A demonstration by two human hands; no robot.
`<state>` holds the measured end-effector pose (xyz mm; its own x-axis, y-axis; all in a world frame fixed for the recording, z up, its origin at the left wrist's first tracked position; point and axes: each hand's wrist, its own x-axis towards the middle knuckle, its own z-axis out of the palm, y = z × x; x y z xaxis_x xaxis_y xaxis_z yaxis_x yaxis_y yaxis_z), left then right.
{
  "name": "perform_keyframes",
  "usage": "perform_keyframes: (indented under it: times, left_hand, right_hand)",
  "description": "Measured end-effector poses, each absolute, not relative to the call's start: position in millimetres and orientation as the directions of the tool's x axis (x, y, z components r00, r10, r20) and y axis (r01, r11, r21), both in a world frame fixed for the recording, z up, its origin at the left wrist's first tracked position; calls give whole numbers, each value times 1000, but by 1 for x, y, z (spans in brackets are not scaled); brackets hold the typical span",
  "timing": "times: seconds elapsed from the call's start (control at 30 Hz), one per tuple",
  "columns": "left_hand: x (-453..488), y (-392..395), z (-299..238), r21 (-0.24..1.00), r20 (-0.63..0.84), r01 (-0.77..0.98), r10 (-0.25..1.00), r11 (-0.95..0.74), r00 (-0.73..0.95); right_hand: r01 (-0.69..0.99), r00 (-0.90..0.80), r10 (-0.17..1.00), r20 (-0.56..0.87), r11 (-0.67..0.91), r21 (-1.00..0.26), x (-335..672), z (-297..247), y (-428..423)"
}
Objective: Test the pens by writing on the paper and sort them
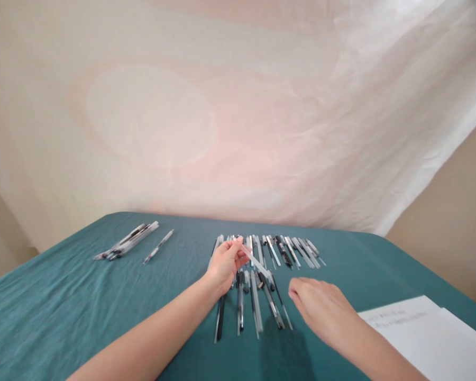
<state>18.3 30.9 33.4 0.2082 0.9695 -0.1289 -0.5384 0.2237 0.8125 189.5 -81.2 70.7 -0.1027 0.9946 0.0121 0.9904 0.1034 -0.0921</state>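
Left hand point(226, 262): grip pinching clear pen point(256, 260), holding it above pen rows point(256, 309) at bench point(63, 307) centre. Right hand point(321, 309): grip slack, empty, hovering beside rows. Small batch point(129, 241) lying near far-left edge; bulk lying centre.

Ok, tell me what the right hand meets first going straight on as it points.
Likely the near pens: the right hand points left at them, fingertips just short. Its height above them is unclear.

We are working in a plain room, seemingly a makeshift work corner: a white sheet point(262, 106) is hanging over the beige wall point(452, 222), and a teal cloth point(63, 307) is covering the table point(381, 254) under rows of pens point(280, 253).
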Motion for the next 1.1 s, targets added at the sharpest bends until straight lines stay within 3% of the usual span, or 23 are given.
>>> perform_keyframes:
  times: [0.1, 0.2, 0.4, 0.6, 0.87, 1.1]
  left_hand:
    - [26, 17, 32, 868, -110, -439, 952, 231, 284]
    - [32, 4, 32, 893, -60, -403, 940, 201, 336]
    - [37, -9, 33, 928, 0, -345, 929, 138, 371]
    - [37, -6, 30, 943, -2, -313, 941, 114, 339]
    - [34, 4, 28, 942, -51, -307, 963, 134, 263]
    - [32, 5, 30, 950, -56, -284, 966, 129, 252]
  right_hand:
    - [915, -113, 984, 140, 158, -370, 190, 73, -73]
    - [785, -135, 981, 136, 190, -589, 185, 68, -66]
    - [566, -174, 985, 15, 112, -817, 182, 53, -59]
    - [651, -118, 993, 6, 81, -755, 192, 47, -53]
    - [788, 20, 970, -241, -163, -593, 224, 14, -33]
    - [849, -48, 973, -228, -80, -523, 229, 0, -32]
